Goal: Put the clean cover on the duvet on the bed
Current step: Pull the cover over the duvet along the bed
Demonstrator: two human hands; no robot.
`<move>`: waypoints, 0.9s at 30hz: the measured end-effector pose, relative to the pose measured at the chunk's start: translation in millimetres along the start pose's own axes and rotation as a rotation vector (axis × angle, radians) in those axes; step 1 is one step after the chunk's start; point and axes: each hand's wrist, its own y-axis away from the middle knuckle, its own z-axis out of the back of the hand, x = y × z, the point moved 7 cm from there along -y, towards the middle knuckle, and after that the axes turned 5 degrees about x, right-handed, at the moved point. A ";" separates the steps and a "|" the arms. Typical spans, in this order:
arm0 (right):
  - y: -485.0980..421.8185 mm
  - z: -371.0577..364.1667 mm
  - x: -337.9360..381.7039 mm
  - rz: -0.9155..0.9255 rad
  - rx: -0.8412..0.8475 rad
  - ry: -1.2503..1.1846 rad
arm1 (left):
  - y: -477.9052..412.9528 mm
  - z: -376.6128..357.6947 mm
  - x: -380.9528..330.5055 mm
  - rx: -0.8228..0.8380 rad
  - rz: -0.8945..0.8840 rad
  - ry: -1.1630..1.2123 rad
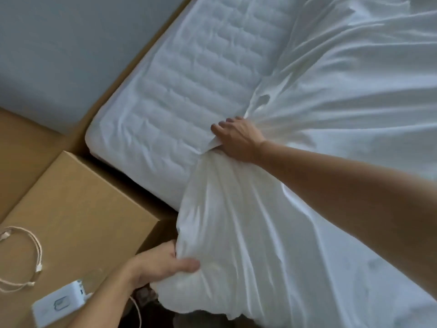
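Right hand (236,139): arm stretched out across the bed. Fingers curled tight round a gathered bunch of the cover (331,102), knuckles up. Pleats fan away from the fist toward the far side.
Left hand (163,265): low at the near edge of the bed, just beside the bedside cabinet (82,204). Thumb on top and fingers underneath, pinching the edge of the same cloth.
Cover, location: spread over most of the bed to the right of both hands and draped over the near edge. The mattress (189,79) lies bare at the corner beside the cabinet, its quilted surface showing.
Duvet: no bare duvet shows from where I stand. The bunched fold (236,221) between the hands looks padded, so the filling is judged to lie inside it. This cannot be confirmed.
Key relation: the two grips sit on one line running from the near edge inward across the bed. The bulk of the cloth lies to the right of that line, its long axis running away down the bed. The right hand is farther in. The left hand is nearer the body.
Step in hand (judgement): seating one end of the cover, both hands holding that end.
Next move (judgement): draw the held end left, toward the bare corner, both hands pulling evenly to keep the edge square.
Risk (judgement): the left forearm passes just over a white charger (59,304) and near a coiled cable (28,256) on the cabinet, and a sweep could knock them.
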 end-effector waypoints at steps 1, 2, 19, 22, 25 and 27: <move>5.0 -4.7 -6.0 -0.089 0.003 -0.019 | -3.7 1.7 1.9 0.025 0.001 0.007; 14.2 -5.6 -14.0 -0.197 -0.075 -0.060 | -10.4 4.5 5.4 0.026 -0.008 0.000; 174.9 -36.8 -22.4 -0.608 -0.528 -0.262 | -44.0 34.8 -13.9 -0.567 -0.218 -0.007; 242.3 -30.5 -53.0 -0.700 -0.609 -0.224 | -35.1 30.1 -10.4 -0.782 -0.226 -0.117; 291.5 -57.6 -70.8 -0.910 -0.432 -0.325 | -32.9 12.7 -29.8 -0.935 -0.246 -0.473; 306.6 -87.0 -70.7 -1.066 -0.291 -0.467 | -30.6 4.7 -38.8 -1.032 -0.230 -0.642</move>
